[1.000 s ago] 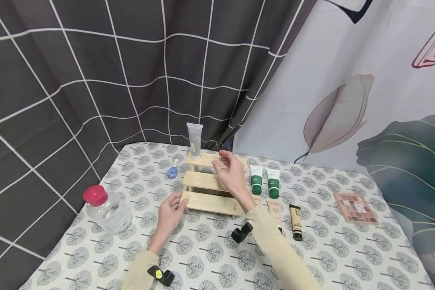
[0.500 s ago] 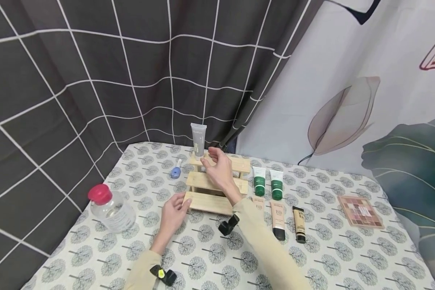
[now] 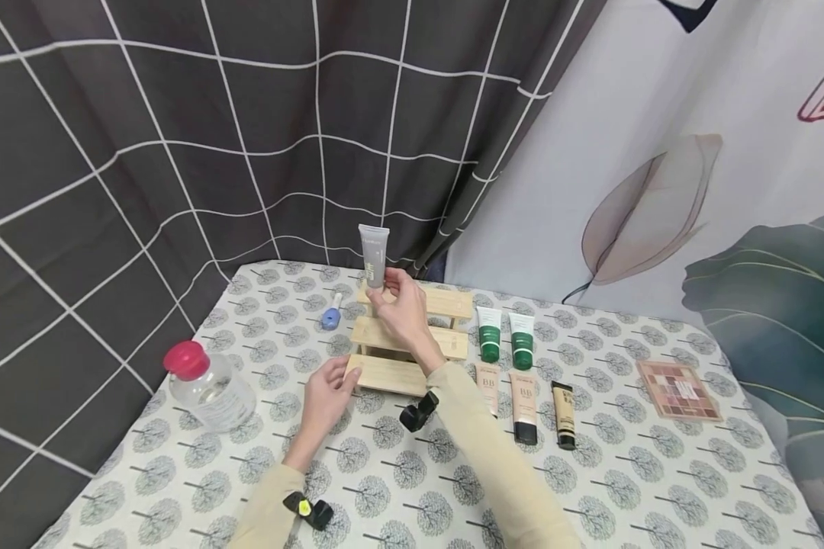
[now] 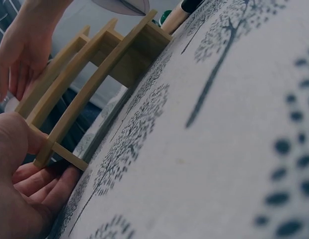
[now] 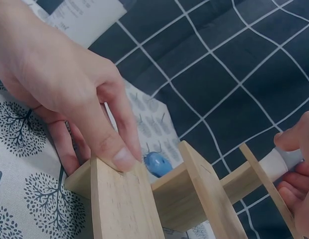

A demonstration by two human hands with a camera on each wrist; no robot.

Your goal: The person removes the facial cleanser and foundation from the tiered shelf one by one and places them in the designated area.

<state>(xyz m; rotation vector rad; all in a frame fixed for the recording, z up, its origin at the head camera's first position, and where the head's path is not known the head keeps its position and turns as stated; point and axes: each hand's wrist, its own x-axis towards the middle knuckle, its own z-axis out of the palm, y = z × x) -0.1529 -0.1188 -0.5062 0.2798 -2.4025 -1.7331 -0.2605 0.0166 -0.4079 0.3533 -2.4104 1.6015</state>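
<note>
A three-tier wooden stand [image 3: 391, 374] sits on the tablecloth in the head view. My left hand [image 3: 326, 400] grips the left end of its lowest shelf, thumb on top and fingers below, as the left wrist view also shows. Upright at the left end of the top shelf stands a grey squeeze tube [image 3: 374, 255]. With thumb and fingers, my right hand [image 3: 401, 309] pinches this tube low down, near its cap. In the right wrist view, the tube's pale lower end [image 5: 278, 162] shows between those fingers; the rest is out of frame.
Right of the stand lie two green-and-white tubes [image 3: 522, 341], two pink BB tubes [image 3: 524, 408], a gold tube [image 3: 564, 415] and an eyeshadow palette [image 3: 680, 390]. To the left are a red-capped bottle [image 3: 213, 390] and a small blue item [image 3: 330, 317]. A dark curtain [image 3: 261, 152] hangs behind.
My right hand has moved left along the top shelf to the grey tube and now pinches its lower end. My left hand has kept its grip on the stand.
</note>
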